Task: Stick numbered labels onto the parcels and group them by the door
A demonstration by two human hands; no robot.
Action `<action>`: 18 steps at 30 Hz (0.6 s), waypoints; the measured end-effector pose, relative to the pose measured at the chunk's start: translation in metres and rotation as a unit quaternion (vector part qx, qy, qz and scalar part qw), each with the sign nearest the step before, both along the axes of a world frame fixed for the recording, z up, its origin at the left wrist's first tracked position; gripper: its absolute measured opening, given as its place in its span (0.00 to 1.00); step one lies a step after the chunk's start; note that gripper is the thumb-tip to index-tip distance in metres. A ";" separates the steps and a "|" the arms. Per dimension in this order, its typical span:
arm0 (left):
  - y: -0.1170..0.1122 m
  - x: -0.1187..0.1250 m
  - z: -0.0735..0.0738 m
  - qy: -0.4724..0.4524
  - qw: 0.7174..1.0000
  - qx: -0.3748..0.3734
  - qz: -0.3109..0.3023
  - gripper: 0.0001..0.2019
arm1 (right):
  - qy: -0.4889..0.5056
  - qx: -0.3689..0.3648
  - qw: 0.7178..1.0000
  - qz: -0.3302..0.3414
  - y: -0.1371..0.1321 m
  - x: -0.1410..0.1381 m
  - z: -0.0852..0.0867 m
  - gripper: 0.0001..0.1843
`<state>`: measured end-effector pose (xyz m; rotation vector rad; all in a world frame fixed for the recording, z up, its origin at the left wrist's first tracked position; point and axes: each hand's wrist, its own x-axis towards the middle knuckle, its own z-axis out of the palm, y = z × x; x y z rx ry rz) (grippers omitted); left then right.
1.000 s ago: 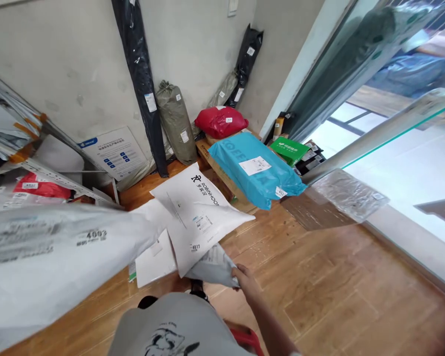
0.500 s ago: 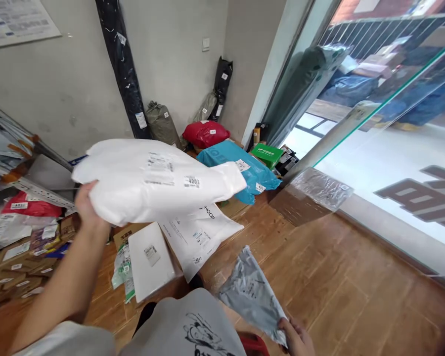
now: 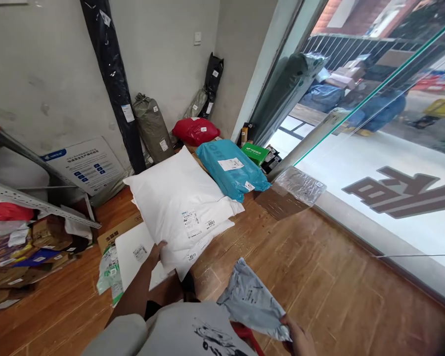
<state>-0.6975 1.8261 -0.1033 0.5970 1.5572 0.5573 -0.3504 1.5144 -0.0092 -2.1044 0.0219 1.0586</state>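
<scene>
A big white parcel bag (image 3: 170, 193) with a label marked 4003 lies over another white parcel bag (image 3: 192, 256) marked 4017, of which only the lower edge shows. My left hand (image 3: 156, 253) is closed on the near left edge of the 4003 bag; part of its grip is hidden. At the lower right, my right hand (image 3: 299, 336) pinches the end of a grey parcel bag (image 3: 250, 299), which hangs above the wooden floor. Just left of the white bags sits a white box (image 3: 135, 254) with a label.
Beyond the white bags lie a blue parcel (image 3: 228, 168) and a red parcel (image 3: 196, 131). A long black roll (image 3: 113, 79) leans on the wall. Shelving with packages (image 3: 40, 198) stands left. A glass door (image 3: 385, 148) is on the right, beside a plastic-wrapped box (image 3: 296, 188).
The large white bag has come down from the air onto the other white bag, my left hand moving down and right with it. My right hand still holds the grey bag.
</scene>
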 end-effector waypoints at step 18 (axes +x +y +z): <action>-0.085 -0.097 -0.045 0.070 0.997 -0.024 -0.030 0.31 | -0.186 -0.108 0.682 0.699 0.147 -0.029 0.091 0.05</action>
